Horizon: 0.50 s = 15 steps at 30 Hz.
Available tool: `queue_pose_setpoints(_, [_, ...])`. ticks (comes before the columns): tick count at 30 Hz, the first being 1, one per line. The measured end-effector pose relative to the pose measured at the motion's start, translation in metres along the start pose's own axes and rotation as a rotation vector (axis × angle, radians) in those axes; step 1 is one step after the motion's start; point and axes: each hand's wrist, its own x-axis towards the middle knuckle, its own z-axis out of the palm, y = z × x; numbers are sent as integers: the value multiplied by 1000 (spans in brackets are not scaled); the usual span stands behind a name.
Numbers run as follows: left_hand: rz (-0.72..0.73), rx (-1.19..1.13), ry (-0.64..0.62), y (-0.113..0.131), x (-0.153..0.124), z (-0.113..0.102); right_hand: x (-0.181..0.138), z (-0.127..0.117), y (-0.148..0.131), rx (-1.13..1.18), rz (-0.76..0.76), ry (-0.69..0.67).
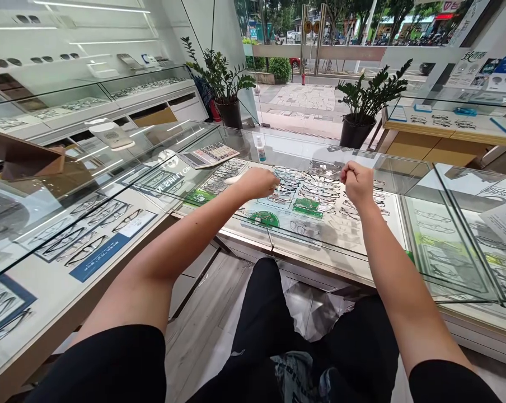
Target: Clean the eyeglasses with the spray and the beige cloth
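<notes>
My left hand rests on the glass counter top, fingers curled over a white cloth that sticks out at its left side. My right hand hovers just above the glass a little to the right, closed in a loose fist; whatever it may hold is hidden by the fingers. Under the glass below both hands lie several rows of spectacle frames on a pale tray.
A small spray bottle and a printed card stand on the glass beyond my left hand. Two potted plants flank the glass door. A second display case runs along the left, with a white device on it.
</notes>
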Motion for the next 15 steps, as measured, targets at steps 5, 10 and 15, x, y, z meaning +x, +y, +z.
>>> queue_pose_setpoints(5, [-30, -9, -2, -5, 21, 2, -2, 1, -4, -5, 69, -32])
queue_pose_setpoints(10, [-33, -18, -31, -2, 31, -3, 0, 1, -3, -32, 127, -56])
queue_pose_setpoints(15, [2, 12, -42, -3, 30, -19, 2, 1, -2, -1, 123, -42])
